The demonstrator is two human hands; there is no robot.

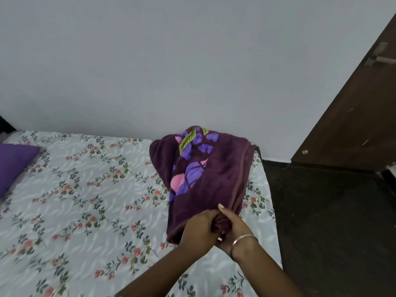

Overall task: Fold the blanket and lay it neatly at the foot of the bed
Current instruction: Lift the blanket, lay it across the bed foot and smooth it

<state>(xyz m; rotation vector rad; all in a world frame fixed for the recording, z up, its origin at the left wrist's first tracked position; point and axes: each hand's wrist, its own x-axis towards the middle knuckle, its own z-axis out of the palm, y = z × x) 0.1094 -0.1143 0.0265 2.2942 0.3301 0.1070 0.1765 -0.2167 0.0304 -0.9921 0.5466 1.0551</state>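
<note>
At the left edge of the bed (pixel 64 211) lay a plain purple pillow (pixel 12 166), smooth and plump, half out of view. The sheet under it was pale cotton printed with small red flowers and dark leaves in a lattice, lying flat with few creases.

Toward the right edge, running from the far corner at the wall down to the near side, sat the blanket (pixel 205 179) — a thick, plush, plum-coloured fleece with big violet and pink petals and a yellow-green leaf. It was already doubled into a long, soft-edged bundle, rounded and slumped at the far end instead of squared, with a stitched hem tracing its right side.

The left hand (pixel 199 230) gripped the near end of the bundle, fingers curled into the pile. Just beside it the right hand (pixel 231 226), a thin metal bangle (pixel 244 241) at the wrist, pinched the same end, thumb raised over the bunched cloth. The two hands touched.

The folding looked nearly done; the step in hand seemed to be tidying the near end. The next move probably called for flattening that gathered end and squaring the slumped far one — thick fleece springs back, so firm pressing would help.

Beyond the bed's right edge was dark flooring and a brown wooden door (pixel 353 103) with a metal handle.
</note>
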